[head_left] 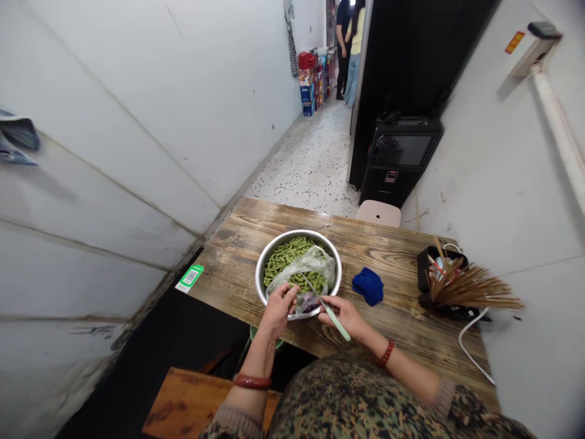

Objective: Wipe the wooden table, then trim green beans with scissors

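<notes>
A metal bowl [337,292] full of green bean pods [289,251] stands on the wooden table in front of me. Over part of the pods lies a clear plastic bag [315,261], with something dark purple in its near end. At the bowl's near rim is my left hand [280,308], thumb and fingers pinched together; whatever they hold is too small to name. My right hand [343,317] is closed on a small knife [337,324] with a pale green handle, its thin blade pointing over the pods towards my left fingertips.
Right of the bowl lies a crumpled blue cloth [368,286]. A black holder [425,268], a bundle of thin brown sticks [470,289] and a white cable [467,350] are at the table's right end. Beyond stand a pink stool [378,213], a black speaker [397,161] and two people [350,52].
</notes>
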Available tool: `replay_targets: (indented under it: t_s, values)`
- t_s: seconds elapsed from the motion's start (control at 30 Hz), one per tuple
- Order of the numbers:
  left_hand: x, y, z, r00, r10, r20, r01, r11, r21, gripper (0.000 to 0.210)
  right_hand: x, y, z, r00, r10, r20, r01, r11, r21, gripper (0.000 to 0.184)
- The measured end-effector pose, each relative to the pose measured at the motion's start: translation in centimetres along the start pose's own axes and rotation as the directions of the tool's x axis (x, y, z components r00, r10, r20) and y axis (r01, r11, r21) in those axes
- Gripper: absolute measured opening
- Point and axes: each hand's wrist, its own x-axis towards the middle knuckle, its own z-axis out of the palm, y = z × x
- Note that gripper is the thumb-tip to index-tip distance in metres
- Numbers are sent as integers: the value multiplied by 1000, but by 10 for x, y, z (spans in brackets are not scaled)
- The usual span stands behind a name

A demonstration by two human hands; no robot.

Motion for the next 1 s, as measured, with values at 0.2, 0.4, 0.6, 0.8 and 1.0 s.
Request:
replay_targets:
  t_s: [0.2, 0.4, 0.6, 0.8, 1.0]
  values:
    - [-5, -1, 0, 1000, 3, -8, -3, 1000, 14, 32, 1, -1, -4, 999, -50, 20, 52, 993, -106, 34]
    - [-11, 0, 2, 1000, 11, -8, -10, 999, 42, 39, 2, 1, -6, 990, -131, 51, 139, 970, -201, 43]
    - [-13, 2, 6, 999, 31, 25, -33, 995, 94, 40, 2, 3, -7, 976, -195, 98, 214, 944, -251, 55]
    - [-12, 2, 8, 997, 60, 41, -65, 989, 132, 36, 4, -4, -11, 964, -243, 111, 265, 924, -274, 53]
    - [-13, 3, 8, 995, 65, 76, -78, 980, 185, 29, 4, -8, -15, 963, -241, 122, 266, 926, -269, 58]
